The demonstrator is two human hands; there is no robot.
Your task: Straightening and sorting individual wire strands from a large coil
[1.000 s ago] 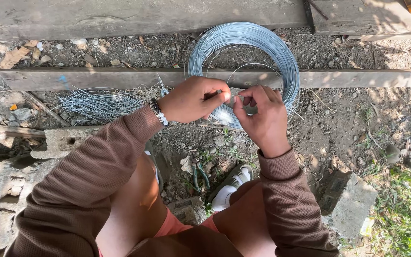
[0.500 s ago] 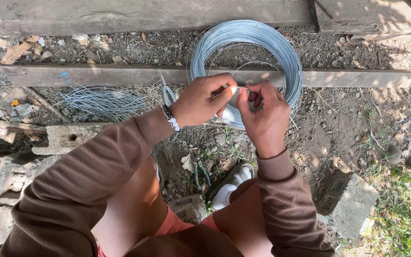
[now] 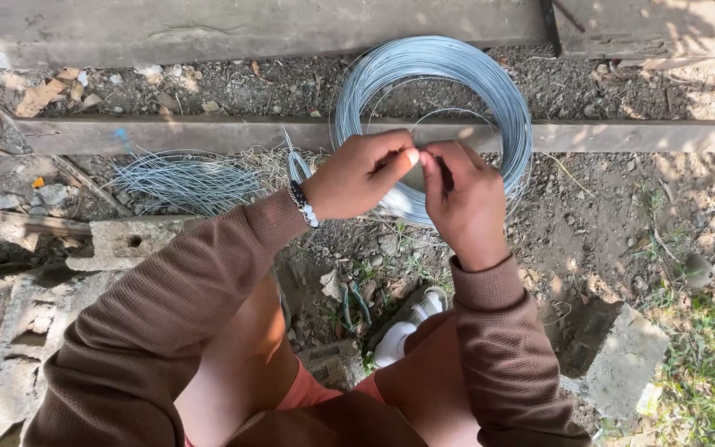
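Off to the left of our grip lies a loose bundle of cut wire pieces (image 3: 184, 178) on the dirt, beside a broken concrete block (image 3: 117, 240). A long wooden plank (image 3: 208, 132) runs across behind it and under the work. Our left hand (image 3: 357, 175), with a beaded bracelet (image 3: 304, 205) at the wrist, is closed in a pinch — thumb and forefinger pressed tight on what looks like a thin strand of wire, though the strand itself is too fine to make out. Touching it fingertip to fingertip, our right hand (image 3: 461, 199) is closed the same way, pinching at the same spot. Both hands hover just in front of the big wire coil (image 3: 432, 116), which lies flat on the ground across the plank, directly behind the grip.

We judge the step in hand to be working a short length of wire between the two pinches — bending or twisting it. The next move would call for a firm hold on both sides and a small, controlled turn of the fingers. To the right, only dirt, grass and a concrete chunk (image 3: 622, 356).
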